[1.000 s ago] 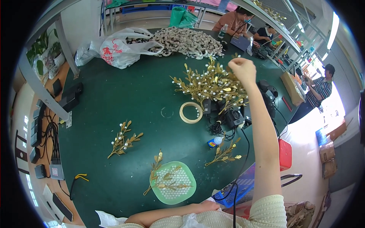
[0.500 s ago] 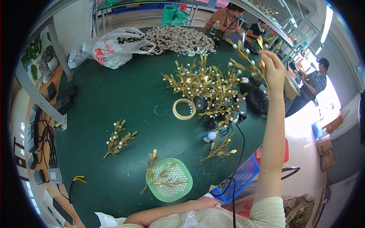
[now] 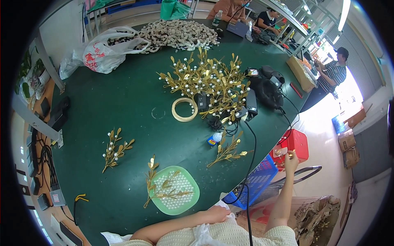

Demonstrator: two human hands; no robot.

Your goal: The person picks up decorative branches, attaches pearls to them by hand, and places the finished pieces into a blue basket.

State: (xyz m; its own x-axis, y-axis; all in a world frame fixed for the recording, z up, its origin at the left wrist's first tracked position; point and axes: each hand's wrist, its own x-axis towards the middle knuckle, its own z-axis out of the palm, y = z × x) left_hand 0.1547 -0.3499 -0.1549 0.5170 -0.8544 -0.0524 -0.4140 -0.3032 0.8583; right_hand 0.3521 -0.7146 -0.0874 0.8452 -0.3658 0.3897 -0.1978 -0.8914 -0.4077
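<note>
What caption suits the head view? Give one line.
Right hand holds a small gold piece beside a green table of pearl-studded gold sprigs.

A small craft workshop or assembly floor — a long green table (image 3: 123, 115) heaped with gold leaf sprigs with white beads (image 3: 209, 82), a mound of pale parts (image 3: 180, 35) at the far end, a green tray of beads (image 3: 175, 190), a tape ring (image 3: 184, 109). Plastic crates (image 3: 295, 143) and cardboard boxes (image 3: 349, 141) on the floor, metal shelving behind — other workers (image 3: 334, 76) nearby.
</note>
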